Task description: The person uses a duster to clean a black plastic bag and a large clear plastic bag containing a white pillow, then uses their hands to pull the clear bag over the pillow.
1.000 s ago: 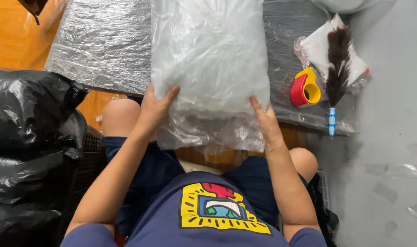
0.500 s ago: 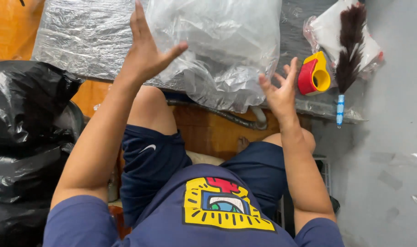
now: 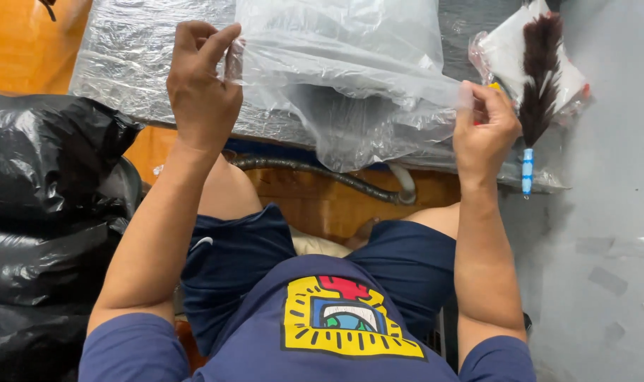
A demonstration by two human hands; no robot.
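Seen from above, a seated person holds a clear bag [image 3: 350, 78] by its open edge over the bench [image 3: 124, 64]. The left hand [image 3: 203, 88] pinches the bag's left corner, fingers together on the plastic; the right hand [image 3: 484, 127] pinches the right corner (both raised, well apart). A feather duster [image 3: 537, 64] lies just right of the bag. Black sacks [image 3: 46, 212] sit at left.
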